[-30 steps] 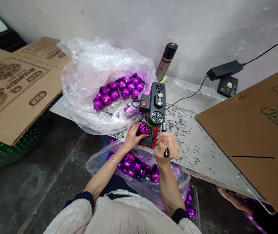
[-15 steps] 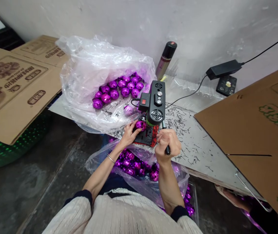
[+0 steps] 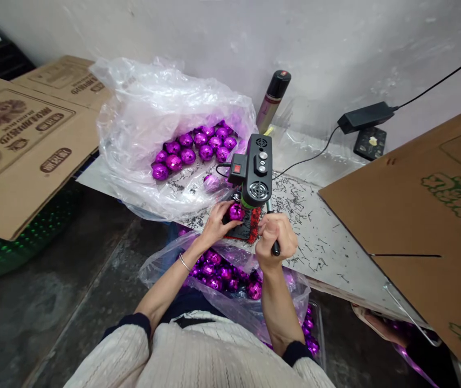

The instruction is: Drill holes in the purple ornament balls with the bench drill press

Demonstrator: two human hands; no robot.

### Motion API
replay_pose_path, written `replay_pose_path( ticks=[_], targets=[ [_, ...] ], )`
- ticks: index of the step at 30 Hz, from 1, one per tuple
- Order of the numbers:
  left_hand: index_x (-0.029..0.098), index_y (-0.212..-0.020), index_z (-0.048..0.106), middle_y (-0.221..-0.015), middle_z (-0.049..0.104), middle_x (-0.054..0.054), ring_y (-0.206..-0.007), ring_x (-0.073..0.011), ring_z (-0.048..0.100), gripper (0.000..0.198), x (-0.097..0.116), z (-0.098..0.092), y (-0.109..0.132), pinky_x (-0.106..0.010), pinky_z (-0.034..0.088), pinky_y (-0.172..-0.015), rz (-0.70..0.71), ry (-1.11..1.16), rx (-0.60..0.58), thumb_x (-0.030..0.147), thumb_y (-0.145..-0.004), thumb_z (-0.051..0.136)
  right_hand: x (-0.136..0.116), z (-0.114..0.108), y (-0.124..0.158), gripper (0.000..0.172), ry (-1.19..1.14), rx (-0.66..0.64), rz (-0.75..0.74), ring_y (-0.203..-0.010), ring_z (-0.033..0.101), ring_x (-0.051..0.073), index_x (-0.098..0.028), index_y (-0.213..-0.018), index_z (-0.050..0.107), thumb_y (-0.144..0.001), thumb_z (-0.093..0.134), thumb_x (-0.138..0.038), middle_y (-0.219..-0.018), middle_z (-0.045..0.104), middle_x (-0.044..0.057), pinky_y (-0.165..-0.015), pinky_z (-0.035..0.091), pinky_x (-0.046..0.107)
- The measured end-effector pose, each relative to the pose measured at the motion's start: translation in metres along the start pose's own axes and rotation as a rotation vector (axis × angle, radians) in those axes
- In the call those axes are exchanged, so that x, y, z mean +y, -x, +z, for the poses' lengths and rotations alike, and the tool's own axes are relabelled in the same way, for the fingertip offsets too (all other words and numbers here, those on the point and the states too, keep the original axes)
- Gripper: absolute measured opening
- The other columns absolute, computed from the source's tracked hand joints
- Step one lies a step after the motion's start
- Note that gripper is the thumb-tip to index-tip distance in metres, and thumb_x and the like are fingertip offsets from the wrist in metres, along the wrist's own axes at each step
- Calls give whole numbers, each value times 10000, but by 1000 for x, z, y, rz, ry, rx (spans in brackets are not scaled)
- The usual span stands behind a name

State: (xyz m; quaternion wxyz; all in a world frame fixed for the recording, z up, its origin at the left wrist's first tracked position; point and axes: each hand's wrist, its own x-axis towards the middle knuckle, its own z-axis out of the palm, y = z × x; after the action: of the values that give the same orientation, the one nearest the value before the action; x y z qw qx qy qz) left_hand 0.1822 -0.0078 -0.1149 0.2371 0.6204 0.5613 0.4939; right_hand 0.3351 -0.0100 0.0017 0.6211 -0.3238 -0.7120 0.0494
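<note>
Between the fingers and thumb of my left hand (image 3: pixel 216 223) is a shiny purple faceted ball (image 3: pixel 236 211), held close to the head of a small black bench drill press (image 3: pixel 259 167). The ball sits over the machine's dark base (image 3: pixel 241 230), which has red fuzzy material (image 3: pixel 253 226) along its right side. My right hand (image 3: pixel 276 240) is wrapped round the black-gripped lever (image 3: pixel 276 249) on the machine's right. Where the ball meets the tool is partly hidden under the machine head.
A clear plastic bag (image 3: pixel 133 108) of purple balls lies behind left; another bag (image 3: pixel 153 258) of them is at my lap. Black shavings cover the tabletop (image 3: pixel 315 231). A spray can (image 3: pixel 274 99), power adapter (image 3: pixel 365 117) and cardboard boxes (image 3: pixel 428 215) surround the machine.
My left hand has brought the purple ball slightly right and down, and the fingers have shifted around it. My right hand stays on the lever. The view has shifted slightly.
</note>
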Motion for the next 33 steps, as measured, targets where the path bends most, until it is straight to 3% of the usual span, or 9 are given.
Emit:
replay_pose_path(
  ticks=[3, 7, 11, 14, 15, 18, 21, 27, 33],
  targets=[
    [190, -1379, 601, -1372, 659, -147, -1311, -299, 609, 617, 0, -2, 4, -478, 456, -1149, -78, 73, 7, 515, -875, 746, -1, 0, 0, 262, 11, 6, -2, -632, 554, 125, -224, -723, 503, -965, 473, -127, -649, 552, -18, -597, 416, 279],
    [183, -1332, 652, -1391, 665, -126, -1336, -304, 597, 668, 6, -18, 20, -469, 407, -1203, -310, 299, 98, 552, -795, 802, -2, 0, -3, 266, 10, -8, -4, -638, 561, 124, -226, -730, 496, -982, 460, -150, -652, 543, -22, -607, 424, 278],
    [185, -1204, 716, -1233, 746, -100, -1153, -266, 703, 610, 24, -39, 39, -428, 545, -1067, -607, 743, 191, 616, -780, 791, 6, -2, -2, 162, -12, -23, 72, -755, 626, 150, -230, -936, 590, -943, 623, -388, -908, 636, 33, -651, 500, 299],
    [172, -1112, 734, -1125, 775, -98, -1018, -222, 745, 481, 43, -49, 47, -355, 620, -923, -810, 1042, 183, 578, -855, 750, 14, -5, 13, 539, -24, 65, 227, -737, 616, 135, -236, -1271, 560, -839, 744, -500, -1182, 615, 98, -619, 525, 300],
    [171, -1098, 733, -1106, 778, -97, -998, -209, 749, 442, 48, -50, 48, -332, 626, -899, -861, 1105, 175, 561, -889, 723, 14, -7, 21, 575, -25, 71, 294, -724, 612, 128, -237, -1322, 546, -843, 744, -485, -1199, 618, 101, -621, 528, 298],
    [173, -1091, 725, -1053, 782, -90, -923, -182, 755, 389, 61, -48, 49, -299, 636, -846, -960, 1210, 132, 531, -967, 635, 8, -15, 50, 336, -56, -102, 444, -707, 625, 127, -232, -1209, 653, -913, 675, -390, -1024, 698, 55, -652, 537, 286],
    [167, -1053, 721, -991, 781, -72, -823, -155, 747, 347, 71, -38, 50, -272, 639, -783, -1021, 1264, 71, 493, -986, 623, -4, -20, 74, 171, -92, -268, 432, -730, 653, 129, -232, -1055, 727, -939, 641, -324, -925, 733, 36, -652, 545, 269],
    [127, -921, 698, -789, 752, -43, -607, -102, 699, 361, 84, -23, 56, -194, 595, -592, -1137, 1311, -59, 453, -1020, 578, -14, -24, 78, 166, -83, -340, 411, -860, 672, 147, -225, -1000, 744, -954, 614, -317, -922, 719, 48, -749, 564, 299],
    [125, -879, 689, -707, 720, -28, -506, -95, 648, 389, 88, -14, 63, -186, 546, -506, -1166, 1290, -151, 487, -995, 607, -17, -31, 83, 210, -164, -261, 665, -775, 636, 138, -210, -835, 712, -911, 658, -399, -813, 692, 16, -701, 532, 284]
  ],
)
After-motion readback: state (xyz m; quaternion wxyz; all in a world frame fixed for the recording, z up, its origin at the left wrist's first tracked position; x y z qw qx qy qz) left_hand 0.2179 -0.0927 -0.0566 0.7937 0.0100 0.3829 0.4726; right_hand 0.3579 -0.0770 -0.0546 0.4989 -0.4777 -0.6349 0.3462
